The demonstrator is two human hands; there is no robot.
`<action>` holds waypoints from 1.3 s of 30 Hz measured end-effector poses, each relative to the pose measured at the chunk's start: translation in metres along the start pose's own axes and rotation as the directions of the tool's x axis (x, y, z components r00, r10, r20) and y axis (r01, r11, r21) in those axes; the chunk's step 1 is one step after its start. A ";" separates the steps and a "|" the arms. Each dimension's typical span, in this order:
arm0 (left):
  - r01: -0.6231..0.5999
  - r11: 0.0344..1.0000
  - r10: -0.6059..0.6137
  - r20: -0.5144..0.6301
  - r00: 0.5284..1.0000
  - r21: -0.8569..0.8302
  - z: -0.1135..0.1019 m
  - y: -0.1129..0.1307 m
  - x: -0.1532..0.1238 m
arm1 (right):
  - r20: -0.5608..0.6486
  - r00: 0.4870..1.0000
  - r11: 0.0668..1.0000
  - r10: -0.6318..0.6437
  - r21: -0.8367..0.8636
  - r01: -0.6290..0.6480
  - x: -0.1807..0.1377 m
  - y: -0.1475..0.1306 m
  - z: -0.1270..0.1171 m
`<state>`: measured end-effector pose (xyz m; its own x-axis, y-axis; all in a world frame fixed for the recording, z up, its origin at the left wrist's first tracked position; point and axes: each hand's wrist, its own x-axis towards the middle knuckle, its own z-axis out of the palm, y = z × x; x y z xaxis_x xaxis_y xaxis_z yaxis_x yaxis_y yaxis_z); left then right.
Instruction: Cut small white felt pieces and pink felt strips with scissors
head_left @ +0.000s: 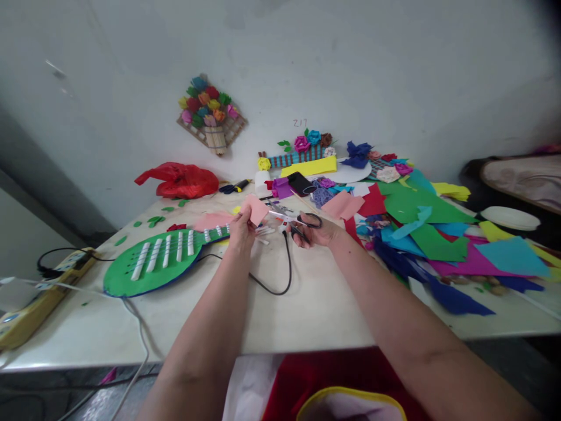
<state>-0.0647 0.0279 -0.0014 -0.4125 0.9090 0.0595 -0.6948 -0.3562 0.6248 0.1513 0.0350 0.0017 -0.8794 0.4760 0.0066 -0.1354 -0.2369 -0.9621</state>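
Note:
Between the thumb and fingers of my left hand [242, 231] is a small piece of pink paper [256, 210], held above the table. My right hand [322, 230] has its fingers in the black handles of a pair of scissors [284, 217]. The blades are spread apart and point left, close to the paper's right edge. Left of my hands lies a green paper guitar [160, 263] with white rolled strips across its body. Its neck runs behind my left wrist. A larger pink sheet [210, 220] rests behind the neck.
Coloured paper [429, 204] piles up on the table's right side. A red plastic bag [182, 180] and pliers [235, 186] lie at the back, with a black phone [300, 183]. A black cable [289, 275] loops below my hands. A power strip [44, 301] sits on the left edge.

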 end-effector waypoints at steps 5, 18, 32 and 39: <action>-0.001 1.000 0.001 -0.028 1.000 0.018 0.000 -0.001 0.001 | 0.010 1.000 0.999 -0.013 0.046 0.013 0.003 0.001 0.004; -0.003 0.999 0.002 0.008 1.000 0.052 0.001 -0.003 -0.001 | -0.018 0.999 0.999 -0.030 0.038 0.031 0.006 0.001 0.011; -0.042 0.998 0.041 0.032 0.999 0.036 0.006 -0.002 -0.006 | -0.109 0.987 0.990 -0.117 0.070 0.125 0.019 0.006 0.017; -0.092 0.996 0.091 0.051 0.995 0.018 0.004 -0.003 -0.004 | -0.168 0.979 0.988 -0.111 0.087 0.127 0.022 0.006 0.019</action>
<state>-0.0589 0.0258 -0.0002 -0.4433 0.8827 0.1562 -0.6429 -0.4345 0.6308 0.1225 0.0281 0.0016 -0.7694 0.6351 0.0678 -0.2855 -0.2470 -0.9260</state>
